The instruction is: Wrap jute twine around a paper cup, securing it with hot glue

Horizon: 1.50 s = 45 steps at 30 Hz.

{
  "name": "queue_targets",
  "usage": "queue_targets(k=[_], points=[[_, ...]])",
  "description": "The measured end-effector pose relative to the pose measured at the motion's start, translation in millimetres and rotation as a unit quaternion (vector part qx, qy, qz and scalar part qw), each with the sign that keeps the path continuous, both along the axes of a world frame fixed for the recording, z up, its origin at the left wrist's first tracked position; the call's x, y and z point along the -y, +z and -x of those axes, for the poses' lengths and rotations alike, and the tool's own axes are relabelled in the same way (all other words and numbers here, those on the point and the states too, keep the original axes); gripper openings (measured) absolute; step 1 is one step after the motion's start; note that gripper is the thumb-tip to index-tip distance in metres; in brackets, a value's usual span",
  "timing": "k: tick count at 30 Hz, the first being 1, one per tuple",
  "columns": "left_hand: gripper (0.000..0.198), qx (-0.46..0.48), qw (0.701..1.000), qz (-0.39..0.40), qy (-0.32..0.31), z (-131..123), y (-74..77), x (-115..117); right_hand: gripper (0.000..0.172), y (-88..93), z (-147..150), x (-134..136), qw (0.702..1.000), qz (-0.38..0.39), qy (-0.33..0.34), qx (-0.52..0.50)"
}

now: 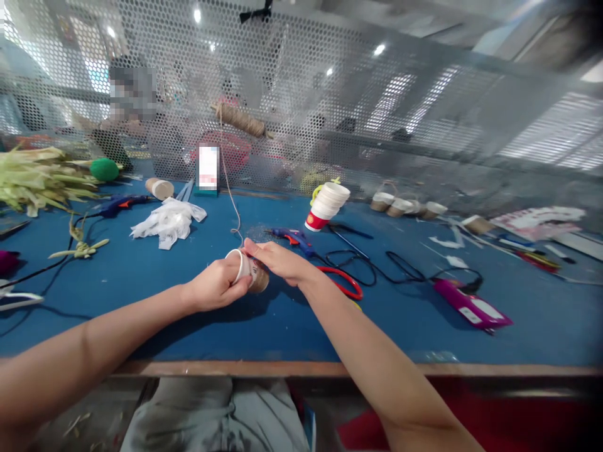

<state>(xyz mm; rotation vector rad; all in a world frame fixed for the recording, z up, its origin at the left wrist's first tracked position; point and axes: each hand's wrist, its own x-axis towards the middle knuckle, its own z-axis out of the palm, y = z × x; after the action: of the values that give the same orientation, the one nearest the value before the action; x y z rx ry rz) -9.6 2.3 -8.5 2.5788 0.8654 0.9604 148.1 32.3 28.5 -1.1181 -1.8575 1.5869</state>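
My left hand (217, 285) grips a white paper cup (244, 267), its fingers reaching into the mouth and the thumb outside. The cup lies tilted sideways, and brown twine (259, 280) is wrapped round its lower part. My right hand (276, 258) is closed at the cup's far side, pinching the strand of twine (229, 187). That strand runs up to a twine spool (241, 120) on a stick at the mesh panel. Just beyond my right hand lies a blue glue gun (296, 240).
A stack of paper cups (328, 204) stands behind the glue gun. White strips (168, 221) and another glue gun (121, 204) lie left, near pale husks (44, 179). Black cable, red-handled scissors (348, 285) and a purple packet (471, 306) lie right. Twine-wrapped cups (400, 206) line the mesh panel (292, 69).
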Motion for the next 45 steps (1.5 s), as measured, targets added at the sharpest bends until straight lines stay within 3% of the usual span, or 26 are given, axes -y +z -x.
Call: queue_targets(k=[4, 7, 10, 12, 16, 19, 34, 45], points=[[0.027, -0.001, 1.0, 0.016, -0.018, -1, 1.9, 2, 0.027, -2.8, 0, 2, 0.991, 0.003, -0.079, -0.108], [0.032, 0.03, 0.988, 0.152, 0.007, -1, 3.8, 2, 0.019, -0.8, -3, 5, 0.983, -0.028, -0.123, -0.136], [0.041, 0.103, 0.937, 0.331, 0.031, -1, 5.5, 1, 0.016, 5.1, -8, 9, 0.971, -0.072, -0.158, -0.164], [0.044, 0.156, 0.898, 0.41, 0.043, -2, 5.6, -1, 0.016, 9.2, -10, 12, 0.963, -0.096, -0.181, -0.173], [0.041, 0.237, 0.842, 0.483, 0.032, -4, 2.1, -4, 0.016, 13.0, -13, 14, 0.959, -0.134, -0.199, -0.15], [0.04, 0.255, 0.823, 0.507, 0.02, -5, -1.0, -4, 0.016, 11.6, -12, 14, 0.956, -0.17, -0.209, -0.121], [0.041, 0.208, 0.851, 0.481, -0.014, -3, 5.9, 5, 0.019, 0.8, -12, 7, 0.96, -0.184, -0.203, -0.055], [0.04, 0.172, 0.903, 0.391, -0.037, 1, 9.3, 11, 0.022, -1.9, -9, 9, 0.97, -0.162, -0.18, -0.035]])
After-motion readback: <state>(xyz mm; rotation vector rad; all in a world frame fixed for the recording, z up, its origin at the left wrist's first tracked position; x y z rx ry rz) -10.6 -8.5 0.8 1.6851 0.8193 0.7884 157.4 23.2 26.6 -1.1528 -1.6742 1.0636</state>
